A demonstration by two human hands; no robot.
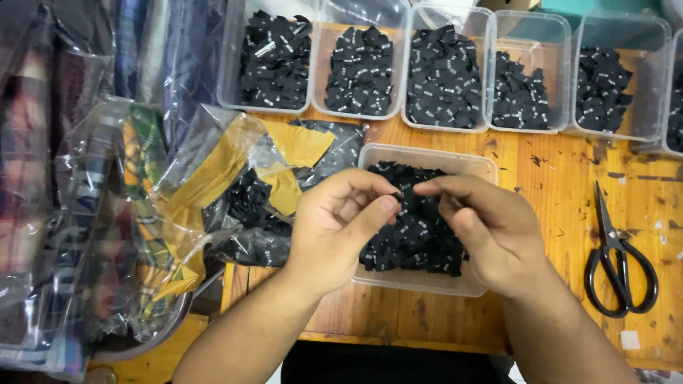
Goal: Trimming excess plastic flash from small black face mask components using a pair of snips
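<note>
Over the near tub (pixel 427 158), left hand (pixel 334 227) and right hand (pixel 491 231) pinch one black label (pixel 403 193) between fingertips, apparently separating it; scissors (pixel 617 267) lie at three o'clock.

Both forearms reach in from below, converging. The left hand (pixel 334 227) is curled, thumb pressed toward its index fingertip. The right hand (pixel 491 231) faces it, fingers bent inward, fingertips nearly meeting the left's in a pinch.

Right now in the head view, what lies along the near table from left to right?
Clear bags of folded fabric → left hand → clear tub of black labels → right hand → black scissors.
</note>
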